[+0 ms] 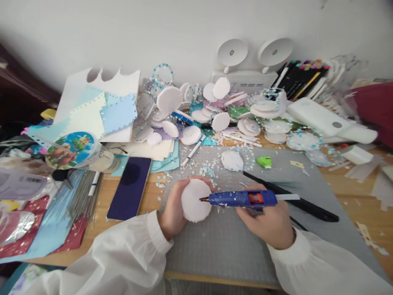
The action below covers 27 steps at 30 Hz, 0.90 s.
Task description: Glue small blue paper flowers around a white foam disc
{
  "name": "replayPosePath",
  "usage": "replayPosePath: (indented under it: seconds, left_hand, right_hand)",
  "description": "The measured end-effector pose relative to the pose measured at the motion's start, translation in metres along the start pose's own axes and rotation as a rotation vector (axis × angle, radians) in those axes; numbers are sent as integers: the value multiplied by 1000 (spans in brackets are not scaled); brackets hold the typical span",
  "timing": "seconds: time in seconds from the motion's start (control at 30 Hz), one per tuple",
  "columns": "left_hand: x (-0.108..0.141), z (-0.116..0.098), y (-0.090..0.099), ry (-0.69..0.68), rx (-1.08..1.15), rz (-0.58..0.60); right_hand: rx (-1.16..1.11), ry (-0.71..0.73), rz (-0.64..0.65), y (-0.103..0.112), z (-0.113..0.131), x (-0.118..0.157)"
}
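Observation:
My left hand (174, 209) is closed around the edge of a white round disc (195, 207), its flat face turned up toward me. In my right hand (270, 223) is a blue hot glue gun (229, 199), with a white glue stick (287, 197) coming out of its back end. The glue gun's nozzle lies over the middle of the disc; whether it touches the surface I cannot tell. White flecks cling to the gun's body. Beyond my hands, a white disc with blue bits (232, 160) rests on the grey cutting mat (211, 254).
Several white discs, some edged with blue beads, are heaped along the wall. A dark phone (130, 188) and a lidded cup (76, 150) are at left. A black long-handled tool (310, 208) and a green cutter-like piece (264, 162) lie on the mat, among scattered paper bits.

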<state>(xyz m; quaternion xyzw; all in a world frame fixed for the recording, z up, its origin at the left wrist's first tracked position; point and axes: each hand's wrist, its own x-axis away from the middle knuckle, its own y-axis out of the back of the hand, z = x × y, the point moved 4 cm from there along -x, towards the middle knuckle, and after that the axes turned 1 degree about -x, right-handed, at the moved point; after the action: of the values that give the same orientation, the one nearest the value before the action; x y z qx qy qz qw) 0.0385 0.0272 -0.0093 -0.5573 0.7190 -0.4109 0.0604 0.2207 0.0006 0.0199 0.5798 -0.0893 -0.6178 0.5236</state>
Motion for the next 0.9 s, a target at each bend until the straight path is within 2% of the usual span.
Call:
replayPosePath:
  seconds: [0.17, 0.4, 0.57, 0.73, 0.9]
  left_hand:
    - [1, -1, -5, -18, -12, 43]
    - [1, -1, -5, -20, -26, 27]
    - [1, -1, -5, -10, -9, 15]
    - [2, -1, -6, -16, -20, 6]
    - [2, -1, -8, -2, -8, 27]
  right_hand:
    - [-26, 31, 10, -1, 2, 1]
    - [-45, 37, -13, 1, 1, 3]
    - [-106, 4, 40, -1, -2, 4]
    - [-102, 7, -1, 2, -1, 3]
    - [-158, -16, 32, 1, -1, 2]
